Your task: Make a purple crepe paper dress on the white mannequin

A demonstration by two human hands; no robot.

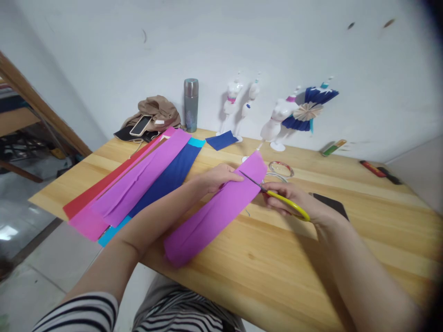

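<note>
My left hand [223,177] pinches the edge of a folded purple paper strip [216,212], thumb on top, holding it above the table. In my right hand [285,198] is a pair of yellow-handled scissors [289,204], fingers wrapped round the handles. The scissors' dark blade lies across the upper part of the strip, pointing toward my left thumb; the other blade is hidden under the paper. More folded strips lie to the left: purple [145,177], red [110,182] and dark blue [169,173]. A small dark blue piece [221,140] rests farther back.
White mannequin figures [273,121] stand along the wall, one near a pleated blue paper dress [311,108]. A thermos [191,105], a brown cloth bag [159,110] and a phone [141,125] sit at the back left. Ring-shaped rolls [281,169] and a dark flat object [330,205] lie by my right hand.
</note>
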